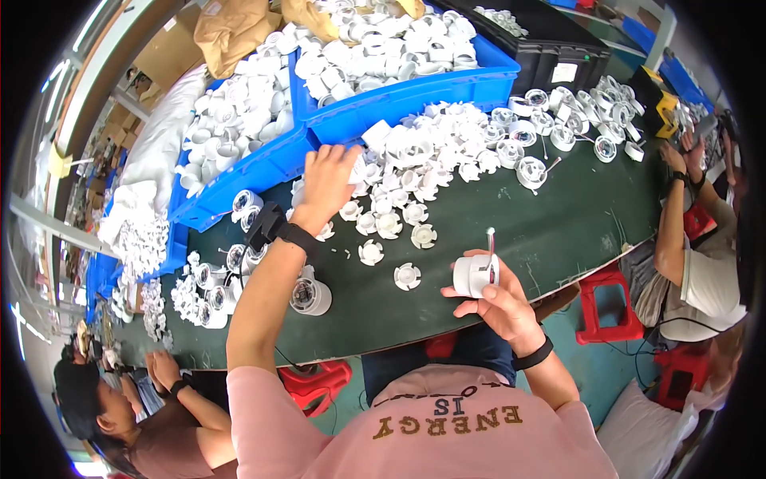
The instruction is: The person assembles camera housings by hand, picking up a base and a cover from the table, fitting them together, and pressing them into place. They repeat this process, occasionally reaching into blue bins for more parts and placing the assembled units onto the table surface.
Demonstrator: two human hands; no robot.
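Observation:
My right hand (507,299) holds a white round plastic housing (472,275) above the near edge of the table. From the housing a thin wire with a small white plug (491,231) sticks up. My left hand (329,180) reaches to the far side, at the front wall of the blue bins. Its fingers are bent down at the left end of a pile of white plastic parts (415,152); the fingertips and anything between them are hidden. Between my hands lie loose white notched rings (407,276). Near my left forearm stands a white housing with a clear lens (309,295).
Blue bins (415,100) full of white parts line the far side. Wired housings (562,136) crowd the right; more housings (215,299) lie left. A black case (550,48) stands behind. Co-workers sit at left and right. Red stools (610,303) are below the table (375,319).

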